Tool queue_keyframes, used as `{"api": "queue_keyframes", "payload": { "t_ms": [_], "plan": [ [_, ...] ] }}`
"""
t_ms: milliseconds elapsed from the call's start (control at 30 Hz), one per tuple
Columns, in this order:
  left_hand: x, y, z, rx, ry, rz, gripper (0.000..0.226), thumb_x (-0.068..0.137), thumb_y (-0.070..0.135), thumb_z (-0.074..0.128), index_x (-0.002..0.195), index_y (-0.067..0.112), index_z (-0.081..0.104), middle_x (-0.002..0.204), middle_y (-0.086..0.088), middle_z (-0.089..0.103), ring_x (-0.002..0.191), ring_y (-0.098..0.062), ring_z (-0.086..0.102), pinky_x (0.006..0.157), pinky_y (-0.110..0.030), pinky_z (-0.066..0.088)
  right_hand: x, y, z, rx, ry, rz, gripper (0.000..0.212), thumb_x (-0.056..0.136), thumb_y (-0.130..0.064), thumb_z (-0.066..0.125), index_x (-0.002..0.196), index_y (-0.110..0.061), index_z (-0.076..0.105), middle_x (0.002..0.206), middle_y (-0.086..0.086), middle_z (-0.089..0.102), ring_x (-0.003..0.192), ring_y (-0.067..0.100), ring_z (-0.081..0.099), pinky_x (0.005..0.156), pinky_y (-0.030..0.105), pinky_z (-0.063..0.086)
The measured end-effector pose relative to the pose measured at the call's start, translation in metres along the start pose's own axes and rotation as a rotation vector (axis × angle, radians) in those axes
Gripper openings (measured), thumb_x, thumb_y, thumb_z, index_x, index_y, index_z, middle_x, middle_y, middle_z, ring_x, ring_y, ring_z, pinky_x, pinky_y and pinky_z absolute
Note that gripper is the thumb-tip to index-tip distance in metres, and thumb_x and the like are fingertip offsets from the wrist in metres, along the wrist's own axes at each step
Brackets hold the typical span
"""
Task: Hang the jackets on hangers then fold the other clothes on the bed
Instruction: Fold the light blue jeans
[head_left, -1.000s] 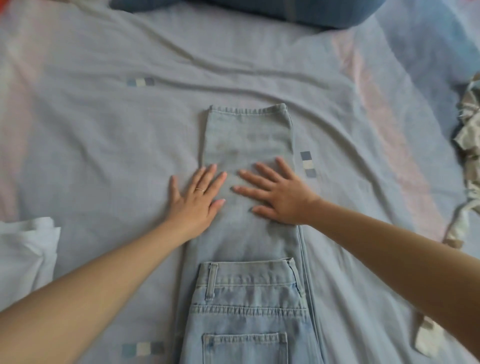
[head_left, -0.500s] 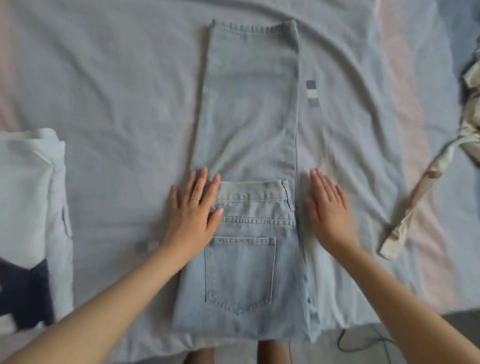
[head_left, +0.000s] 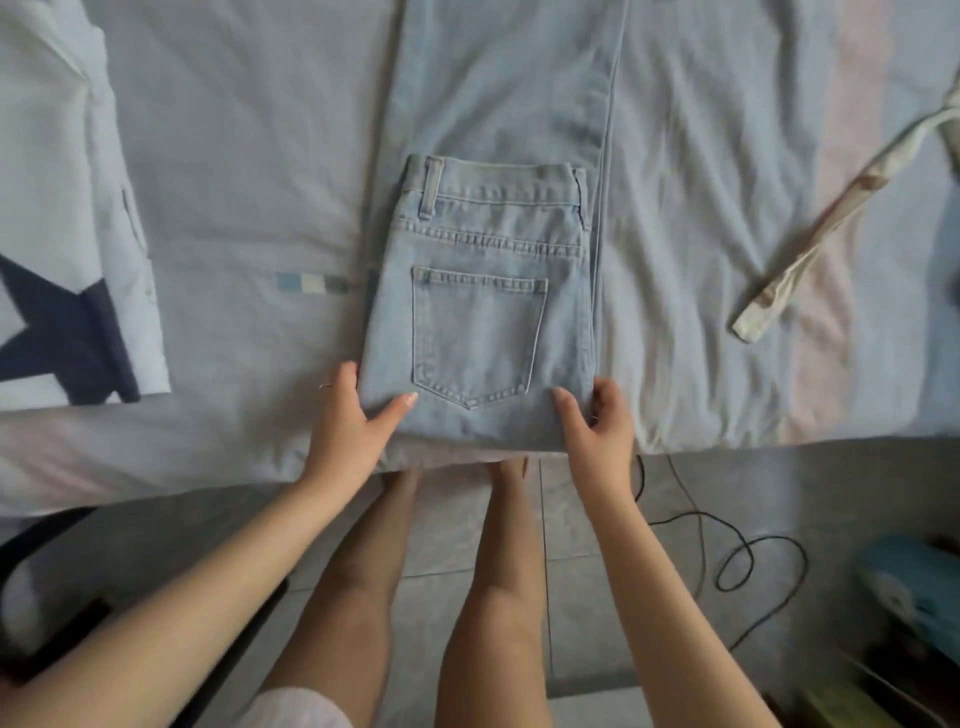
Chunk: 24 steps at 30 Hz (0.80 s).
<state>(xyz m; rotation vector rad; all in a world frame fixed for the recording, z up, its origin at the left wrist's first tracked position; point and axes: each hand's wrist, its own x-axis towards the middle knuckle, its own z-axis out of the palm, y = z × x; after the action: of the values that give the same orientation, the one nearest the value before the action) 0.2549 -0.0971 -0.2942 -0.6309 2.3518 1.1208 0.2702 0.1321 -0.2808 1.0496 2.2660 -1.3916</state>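
Note:
Light blue jeans (head_left: 483, 291) lie lengthwise on the bed (head_left: 234, 156), the waist part folded up over the legs with a back pocket facing up. The folded end sits at the bed's near edge. My left hand (head_left: 353, 415) grips the fold's left corner, thumb on top and fingers underneath. My right hand (head_left: 597, 415) grips the right corner the same way. The far ends of the legs run out of view at the top.
A folded white garment with a dark star print (head_left: 57, 260) lies at the left on the bed. A beige strap (head_left: 810, 228) trails in from the right. Below the bed edge are a tiled floor, my legs and a black cable (head_left: 737, 561).
My hands slid from the middle of the jeans down past the waistband to the near fold and now grip its corners. The view has tilted down towards the bed edge and floor.

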Motion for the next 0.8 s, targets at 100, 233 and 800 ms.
{"api": "queue_keyframes", "payload": {
  "t_ms": [100, 233, 800],
  "plan": [
    [-0.012, -0.004, 0.003, 0.192, -0.029, 0.036, 0.04, 0.082, 0.026, 0.071, 0.095, 0.009, 0.037, 0.094, -0.011, 0.055, 0.086, -0.031, 0.056, 0.062, -0.033, 0.035, -0.007, 0.006, 0.002, -0.096, 0.009, 0.023, 0.024, 0.092, -0.017, 0.06, 0.11, -0.006, 0.05, 0.084, -0.003, 0.049, 0.076, 0.009, 0.047, 0.073, 0.029, 0.041],
    [-0.019, -0.003, -0.009, 0.264, -0.097, 0.235, 0.074, 0.075, 0.023, 0.078, 0.13, 0.011, 0.029, 0.119, -0.014, 0.055, 0.091, -0.036, 0.061, 0.062, -0.038, 0.049, -0.016, 0.015, -0.004, -0.47, -0.135, -0.205, 0.084, 0.085, -0.026, 0.069, 0.15, -0.022, 0.016, 0.117, 0.004, 0.053, 0.109, 0.022, 0.048, 0.094, 0.042, 0.038],
    [0.002, 0.099, -0.116, 0.723, -1.492, 0.207, 0.01, 0.053, 0.027, 0.061, 0.061, 0.034, 0.062, 0.06, 0.009, 0.056, 0.06, -0.006, 0.052, 0.055, -0.024, 0.043, -0.019, -0.156, -0.04, -1.312, -1.524, 0.089, 0.002, 0.08, -0.023, 0.065, 0.081, -0.024, 0.064, 0.079, -0.006, 0.063, 0.081, 0.015, 0.061, 0.078, 0.03, 0.05]
  ]
}}
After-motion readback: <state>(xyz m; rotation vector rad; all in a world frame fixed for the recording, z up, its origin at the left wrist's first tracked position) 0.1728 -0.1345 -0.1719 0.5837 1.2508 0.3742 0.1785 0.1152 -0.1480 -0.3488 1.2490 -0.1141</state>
